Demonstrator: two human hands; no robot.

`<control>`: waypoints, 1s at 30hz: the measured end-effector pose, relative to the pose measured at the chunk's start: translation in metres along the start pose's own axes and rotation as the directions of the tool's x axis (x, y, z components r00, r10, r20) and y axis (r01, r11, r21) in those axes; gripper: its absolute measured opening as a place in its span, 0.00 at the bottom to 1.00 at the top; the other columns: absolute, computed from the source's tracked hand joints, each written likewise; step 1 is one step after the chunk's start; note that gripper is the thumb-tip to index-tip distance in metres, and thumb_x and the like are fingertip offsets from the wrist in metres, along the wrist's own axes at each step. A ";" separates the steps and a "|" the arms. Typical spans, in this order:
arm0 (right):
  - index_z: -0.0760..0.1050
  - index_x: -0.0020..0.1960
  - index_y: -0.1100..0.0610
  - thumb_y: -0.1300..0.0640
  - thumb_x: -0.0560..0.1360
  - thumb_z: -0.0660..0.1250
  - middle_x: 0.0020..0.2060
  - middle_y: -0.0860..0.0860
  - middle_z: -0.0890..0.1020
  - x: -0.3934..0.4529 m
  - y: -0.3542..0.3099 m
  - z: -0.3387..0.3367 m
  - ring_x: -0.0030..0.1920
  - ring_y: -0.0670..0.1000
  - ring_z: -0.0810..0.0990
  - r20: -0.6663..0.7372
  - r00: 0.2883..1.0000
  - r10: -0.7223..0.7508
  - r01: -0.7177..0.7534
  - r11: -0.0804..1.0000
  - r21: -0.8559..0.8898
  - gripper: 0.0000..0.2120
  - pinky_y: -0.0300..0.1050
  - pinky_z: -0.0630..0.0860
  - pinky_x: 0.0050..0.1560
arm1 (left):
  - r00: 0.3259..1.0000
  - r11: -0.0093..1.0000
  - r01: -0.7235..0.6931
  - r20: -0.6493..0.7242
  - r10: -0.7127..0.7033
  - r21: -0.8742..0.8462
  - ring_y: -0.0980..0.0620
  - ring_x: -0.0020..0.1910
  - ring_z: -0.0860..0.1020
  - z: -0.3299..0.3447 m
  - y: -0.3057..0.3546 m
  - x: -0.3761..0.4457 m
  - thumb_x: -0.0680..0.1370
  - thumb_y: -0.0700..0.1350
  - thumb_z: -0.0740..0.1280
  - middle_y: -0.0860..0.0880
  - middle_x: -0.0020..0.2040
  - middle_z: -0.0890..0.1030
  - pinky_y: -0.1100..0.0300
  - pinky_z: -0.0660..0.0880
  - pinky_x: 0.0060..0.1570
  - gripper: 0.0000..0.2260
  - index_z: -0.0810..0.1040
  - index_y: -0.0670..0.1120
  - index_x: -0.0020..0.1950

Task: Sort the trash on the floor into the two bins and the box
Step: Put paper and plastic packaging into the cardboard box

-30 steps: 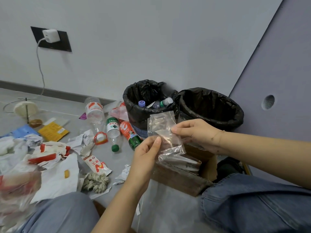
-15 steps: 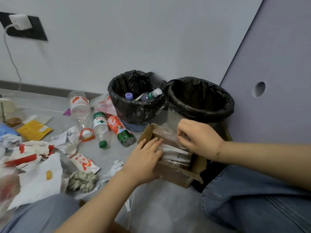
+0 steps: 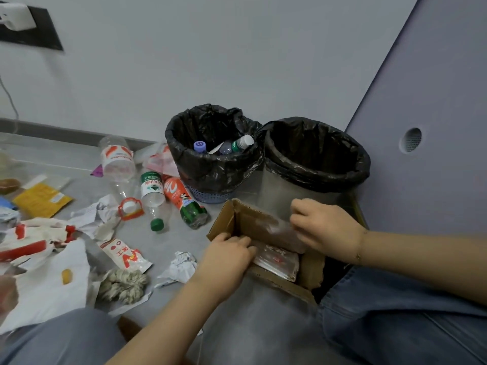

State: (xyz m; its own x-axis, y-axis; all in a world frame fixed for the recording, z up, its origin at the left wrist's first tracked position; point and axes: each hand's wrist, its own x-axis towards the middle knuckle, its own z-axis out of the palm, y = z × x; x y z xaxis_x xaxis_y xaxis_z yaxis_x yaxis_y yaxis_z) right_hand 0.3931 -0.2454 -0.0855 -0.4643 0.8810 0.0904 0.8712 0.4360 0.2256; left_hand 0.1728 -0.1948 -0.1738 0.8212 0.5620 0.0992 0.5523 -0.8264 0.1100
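An open cardboard box (image 3: 228, 216) stands on the floor in front of two bins lined with black bags. A clear plastic bag (image 3: 274, 229) lies half inside the box, on top of other clear wrappers. My right hand (image 3: 325, 227) pinches the bag's far end at the box's right side. Curled over its near end, my left hand (image 3: 226, 255) pushes it down at the box's front edge. The left bin (image 3: 181, 156) holds bottles. Nothing shows inside the right bin (image 3: 359, 167), which is dark.
Trash lies left of the box: a green-capped bottle (image 3: 152, 192), an orange bottle (image 3: 181, 200), a big clear bottle (image 3: 116, 158), crumpled paper (image 3: 181, 267), a red-and-white wrapper (image 3: 126, 255), a yellow packet (image 3: 42, 198), a twine bundle (image 3: 123, 285). My knees frame the bottom edge.
Both hands carried the clear bag down from in front of the bins into the box. The left hand has gone from flat to curled on it.
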 end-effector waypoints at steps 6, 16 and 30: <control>0.75 0.50 0.59 0.67 0.74 0.60 0.47 0.54 0.80 0.036 -0.032 0.009 0.47 0.58 0.80 0.510 0.858 0.064 0.057 0.974 -0.218 0.08 0.48 0.76 0.39 | 0.993 0.998 -0.011 -0.118 0.004 -0.061 0.55 0.41 0.81 0.019 -0.004 -0.009 0.67 0.45 0.68 0.56 0.43 0.82 0.61 0.74 0.34 0.04 0.76 0.54 0.39; 0.79 0.52 0.58 0.62 0.77 0.61 0.50 0.56 0.82 0.062 -0.039 0.068 0.50 0.56 0.80 0.636 0.709 0.303 -0.451 0.889 0.079 0.09 0.48 0.78 0.50 | 0.966 0.991 0.003 -0.256 -0.038 -0.136 0.53 0.46 0.81 0.021 -0.007 -0.016 0.68 0.45 0.56 0.54 0.47 0.83 0.61 0.76 0.44 0.13 0.81 0.52 0.42; 0.81 0.55 0.54 0.66 0.74 0.59 0.52 0.50 0.82 0.110 -0.084 -0.065 0.51 0.46 0.78 0.429 0.875 0.222 -0.446 0.713 0.540 0.16 0.33 0.71 0.51 | 0.786 0.691 0.391 -0.171 -0.595 -0.608 0.49 0.61 0.74 0.003 -0.089 -0.100 0.71 0.36 0.73 0.49 0.61 0.76 0.62 0.66 0.57 0.21 0.76 0.48 0.62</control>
State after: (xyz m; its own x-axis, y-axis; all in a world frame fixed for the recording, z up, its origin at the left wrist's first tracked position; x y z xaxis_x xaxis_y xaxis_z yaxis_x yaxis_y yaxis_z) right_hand 0.2588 -0.1972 -0.0311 -0.1442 0.9469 -0.2873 0.9147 0.0168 -0.4038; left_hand 0.0423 -0.1776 -0.1960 0.2921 0.9389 0.1820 0.6154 -0.3302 0.7157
